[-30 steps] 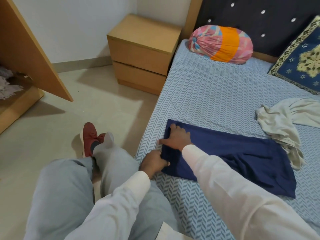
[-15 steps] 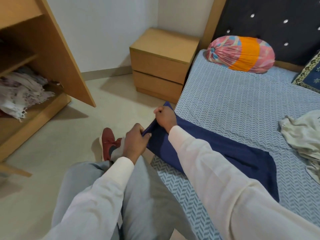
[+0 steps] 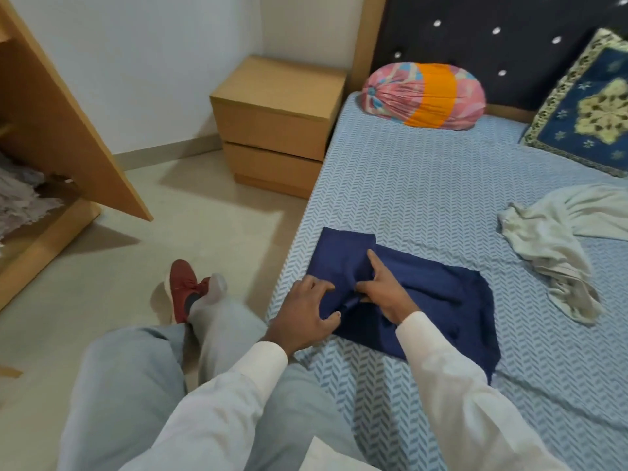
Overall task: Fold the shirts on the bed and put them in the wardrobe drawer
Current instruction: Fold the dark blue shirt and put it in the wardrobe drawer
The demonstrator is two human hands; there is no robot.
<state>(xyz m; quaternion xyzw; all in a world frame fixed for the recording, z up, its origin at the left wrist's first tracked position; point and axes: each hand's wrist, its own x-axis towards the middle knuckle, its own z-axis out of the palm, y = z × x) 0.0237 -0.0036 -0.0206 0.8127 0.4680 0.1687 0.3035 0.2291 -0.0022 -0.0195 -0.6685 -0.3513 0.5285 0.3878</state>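
Seen from the head camera, looking down over my own knees in pale trousers; a red shoe point(image 3: 181, 283) on the floor at 10 o'clock.

Just past the knees, at 1 o'clock, the navy shirt point(image 3: 438, 300) lies partly folded on the bed point(image 3: 424, 198), close to its near left edge.

My left hand point(image 3: 307, 312) rests on the shirt's near left corner, fingers spread and bent, thumb at the hem; I cannot tell whether it pinches cloth.

My right hand point(image 3: 382, 292) lies just beside it at 3 o'clock, index finger straight and pressing the cloth flat, thumb spread wide; a small ridge of cloth bunches between the two hands.

As I judge it, the fold is being set; to do it well I would flatten that ridge first, sweep outward toward 3 o'clock, and square the edges before the next fold; the loose far side looks rumpled and could skew the packet.

Farther off at 2 o'clock, a pale shirt point(image 3: 557, 239) lies crumpled and unfolded, well apart from the navy one.

At 10 o'clock stands the open wardrobe point(image 3: 57, 141); its drawer is not clear to me.

At 12 o'clock, a nightstand point(image 3: 275, 120); beyond, a striped bolster point(image 3: 424, 95).
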